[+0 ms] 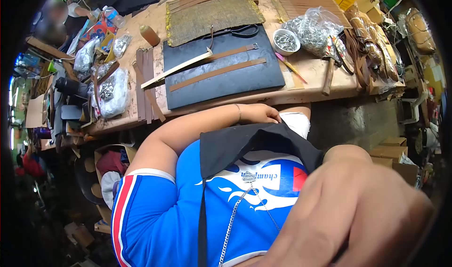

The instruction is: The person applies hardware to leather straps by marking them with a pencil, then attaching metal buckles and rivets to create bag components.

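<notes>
leather strips lie at the left of the workbench. your left hand rests curled at the bench edge, on the top of the black cloth draped over your chest; whether it grips the cloth, i cannot tell. your right forearm fills the lower right, its hand out of view.

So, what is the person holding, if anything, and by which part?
It cannot be told: the left hand lies curled on the top edge of the black apron, at the workbench, grip unclear. The right hand is out of view.
</notes>
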Available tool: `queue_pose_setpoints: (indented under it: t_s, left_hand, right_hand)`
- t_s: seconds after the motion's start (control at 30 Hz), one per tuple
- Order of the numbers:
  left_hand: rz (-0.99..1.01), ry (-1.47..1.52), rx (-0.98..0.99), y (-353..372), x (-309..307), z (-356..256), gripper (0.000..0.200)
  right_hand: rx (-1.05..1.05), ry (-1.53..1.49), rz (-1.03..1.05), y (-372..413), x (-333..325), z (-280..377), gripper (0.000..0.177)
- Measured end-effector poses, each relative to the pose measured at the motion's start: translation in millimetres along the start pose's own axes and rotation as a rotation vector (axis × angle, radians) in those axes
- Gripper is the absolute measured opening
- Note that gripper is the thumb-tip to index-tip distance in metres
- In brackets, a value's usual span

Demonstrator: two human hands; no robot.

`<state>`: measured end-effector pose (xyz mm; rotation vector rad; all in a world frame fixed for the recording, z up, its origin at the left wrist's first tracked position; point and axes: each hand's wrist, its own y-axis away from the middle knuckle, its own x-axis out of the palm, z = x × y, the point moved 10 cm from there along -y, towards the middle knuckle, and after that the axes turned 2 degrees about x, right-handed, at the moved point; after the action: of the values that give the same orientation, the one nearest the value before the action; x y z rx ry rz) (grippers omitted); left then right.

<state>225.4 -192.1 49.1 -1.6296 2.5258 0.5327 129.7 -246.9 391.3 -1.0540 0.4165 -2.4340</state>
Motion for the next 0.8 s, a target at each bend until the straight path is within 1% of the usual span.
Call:
queue_pose_setpoints:
  t_s: [0.03,0.07,0.1,0.13,0.17,0.2,0.23,0.27,0.33,0.37,0.4,0.43,0.47,0.5,0.53,0.57,0.6,0.63,0.7,0.73,0.77,0.8]
  left_hand:
    - [0.006,-0.002,0.006,2,0,-5,0.029]
    - [0.008,0.027,0.163,2,-1,-25,0.026]
    - [0.003,0.046,0.326,6,-10,-49,0.024]
    - [0.073,0.001,0.309,17,-11,-73,0.021]
    - [0.205,0.126,0.227,21,1,-72,0.023]
    - [0.219,0.087,0.186,21,6,-73,0.025]
    - [0.229,0.04,0.14,22,6,-78,0.027]
    - [0.256,0.032,0.027,23,4,-81,0.033]
    - [0.313,-0.142,0.032,11,6,-89,0.042]
    - [0.327,-0.249,0.016,6,9,-95,0.045]
    - [0.408,-0.303,0.103,-6,20,-87,0.05]
    - [0.404,-0.307,0.1,-15,28,-80,0.05]
    - [0.306,-0.428,0.042,-28,30,-70,0.049]
    - [0.206,-0.548,-0.011,-46,24,-60,0.048]
    - [0.201,-0.555,-0.006,-75,29,-35,0.048]
    - [-0.004,-0.609,0.378,-105,26,-39,0.046]
    - [-0.211,-0.643,0.761,-104,23,-46,0.047]
    - [-0.15,-0.147,0.844,-92,4,-32,0.038]
    - [-0.091,-0.713,0.172,-54,-24,-91,0.028]
    - [-0.188,-0.607,0.087,-49,-30,-98,0.024]
    - [-0.183,-0.611,0.097,-49,-26,-105,0.024]
    - [-0.185,-0.61,0.083,-50,-23,-108,0.026]
  right_hand:
    - [0.003,0.036,0.076,47,6,30,0.023]
    - [0.008,0.081,0.155,25,-9,39,0.022]
    - [0.019,0.135,0.245,-46,9,-13,0.021]
    - [0.035,0.195,0.349,-17,20,2,0.021]
    - [0.051,0.224,0.443,-14,26,0,0.02]
    - [0.018,0.246,0.412,-16,28,7,0.016]
    - [0.019,0.217,0.414,-15,33,7,0.016]
    - [0.028,0.221,0.407,-18,34,8,0.018]
    - [0.05,0.216,0.382,-15,29,10,0.019]
    - [0.019,0.235,0.398,-9,23,13,0.021]
    - [-0.014,0.256,0.418,-3,15,16,0.031]
    - [-0.046,0.28,0.449,3,11,20,0.044]
    - [-0.073,0.403,-0.065,18,-19,24,0.04]
    - [-0.102,0.514,-0.585,62,-48,35,0.038]
    - [-0.078,0.506,-0.579,76,-80,40,0.032]
    - [0.006,0.653,-0.559,93,-103,45,0.037]
    - [0.189,0.843,-0.693,122,-124,39,0.047]
    - [0.268,0.861,-0.753,146,-147,28,0.046]
    - [0.583,1.042,-0.822,200,-188,-4,0.03]
    - [0.741,1.24,-0.723,205,-200,-27,0.02]
    - [0.903,1.43,-0.615,206,-204,-47,0.012]
    - [0.882,1.72,-0.572,201,-190,-48,0.012]
